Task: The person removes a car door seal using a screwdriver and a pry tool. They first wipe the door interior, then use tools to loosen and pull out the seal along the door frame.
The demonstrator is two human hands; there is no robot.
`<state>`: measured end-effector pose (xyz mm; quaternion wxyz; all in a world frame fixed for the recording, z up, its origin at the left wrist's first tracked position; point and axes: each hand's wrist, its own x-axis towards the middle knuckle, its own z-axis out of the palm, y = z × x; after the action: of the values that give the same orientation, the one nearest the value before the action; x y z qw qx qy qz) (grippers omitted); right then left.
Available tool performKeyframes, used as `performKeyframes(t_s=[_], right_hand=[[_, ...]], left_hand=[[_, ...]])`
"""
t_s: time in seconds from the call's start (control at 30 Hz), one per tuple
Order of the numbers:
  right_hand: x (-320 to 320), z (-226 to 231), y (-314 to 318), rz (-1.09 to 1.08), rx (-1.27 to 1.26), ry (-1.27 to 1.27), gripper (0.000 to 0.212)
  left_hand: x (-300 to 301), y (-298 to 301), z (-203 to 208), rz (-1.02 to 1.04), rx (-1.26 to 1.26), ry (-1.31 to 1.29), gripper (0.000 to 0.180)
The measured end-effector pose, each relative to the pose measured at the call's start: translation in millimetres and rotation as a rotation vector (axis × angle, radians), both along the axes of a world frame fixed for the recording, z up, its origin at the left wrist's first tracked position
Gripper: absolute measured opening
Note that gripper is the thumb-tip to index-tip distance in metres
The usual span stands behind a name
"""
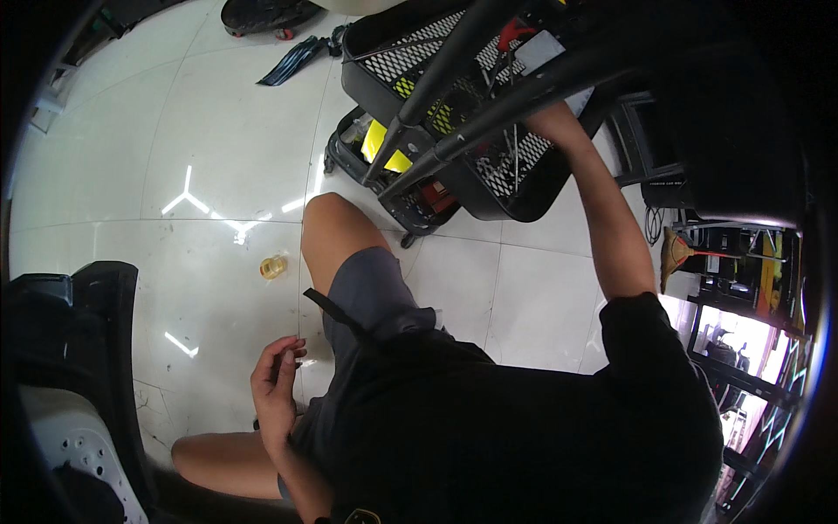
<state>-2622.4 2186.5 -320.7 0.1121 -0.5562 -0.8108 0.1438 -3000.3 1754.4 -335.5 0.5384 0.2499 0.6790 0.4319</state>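
Observation:
My right hand (552,122) reaches into the upper mesh basket of a black tool trolley (524,205), ahead and to the right. A dark bar of the trolley crosses in front of it and hides its fingers, so I cannot see whether it grips anything. Beside it in the basket lie thin metal tools and a red-handled tool (515,35), with a pale flat piece (539,52) close by. My left hand (278,371) hangs over the floor by my bent leg, its fingers loosely half-curled and nothing visible in them.
A small yellowish round thing (273,266) lies on the white tiled floor. Below the basket, a lower trolley tray holds a bright yellow item (384,147). A dark panel (105,332) stands at left. Far right are a broom (676,253) and shelving.

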Motion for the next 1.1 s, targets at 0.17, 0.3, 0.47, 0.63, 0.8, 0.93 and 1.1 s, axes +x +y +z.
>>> performKeyframes(t_s=[0.17, 0.3, 0.47, 0.63, 0.8, 0.93, 1.1], right_hand=[[13, -14, 14, 0.002, -0.032, -0.069, 0.042], [-16, 0, -11, -0.053, 0.109, 0.003, 0.038], [-14, 19, -18, -0.06, -0.098, -0.007, 0.038], [-2, 23, -19, -0.045, -0.011, 0.019, 0.033], [5, 31, -25, -0.033, 0.075, 0.038, 0.028], [-10, 46, -43, 0.041, 0.218, 0.084, 0.025], [-5, 67, -76, 0.144, 0.458, 0.204, 0.021]], left_hand=[[-4, -1, 3, -0.021, 0.018, -0.003, 0.02], [-14, -7, 3, -0.005, 0.088, 0.04, 0.021], [-19, -2, 10, -0.03, 0.078, 0.073, 0.022], [-21, 4, 13, -0.083, 0.072, 0.084, 0.023], [-24, 6, 7, -0.135, 0.033, 0.101, 0.024], [-35, 13, -4, -0.115, 0.026, 0.131, 0.026], [-39, 33, 4, -0.144, 0.042, 0.138, 0.029]])
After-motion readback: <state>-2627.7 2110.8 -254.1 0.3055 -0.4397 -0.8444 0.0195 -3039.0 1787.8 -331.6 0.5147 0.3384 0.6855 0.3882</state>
